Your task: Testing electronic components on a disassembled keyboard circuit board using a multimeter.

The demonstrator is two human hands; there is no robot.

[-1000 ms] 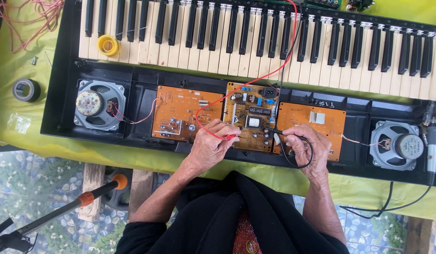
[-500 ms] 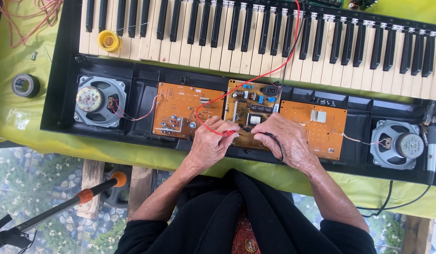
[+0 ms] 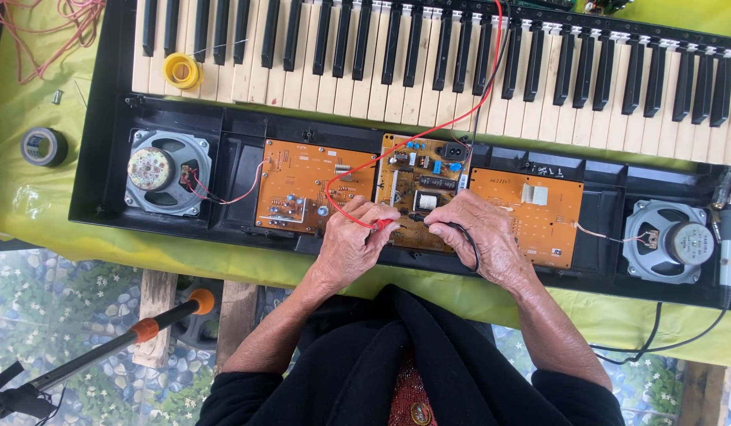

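Over middle circuit board (image 3: 419,189) | red probe (image 3: 379,225) pinched by left hand (image 3: 351,246) | black probe (image 3: 429,221) clamped by right hand (image 3: 480,233), both beside board's near edge

- Keyboard case (image 3: 105,158): glossy black plastic.
- Circuit boards (image 3: 302,185): matt orange, at 12 o'clock of the hands.
- Speaker (image 3: 164,170), 9 o'clock: dull metal.
- Tablecloth (image 3: 34,221): smooth yellow-green cloth.

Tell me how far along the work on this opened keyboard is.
Done: the keyboard case is open, boards and speakers bare. In hand: the left hand holds a red probe and the right hand a black probe on the middle circuit board. Left: the case is not yet closed.
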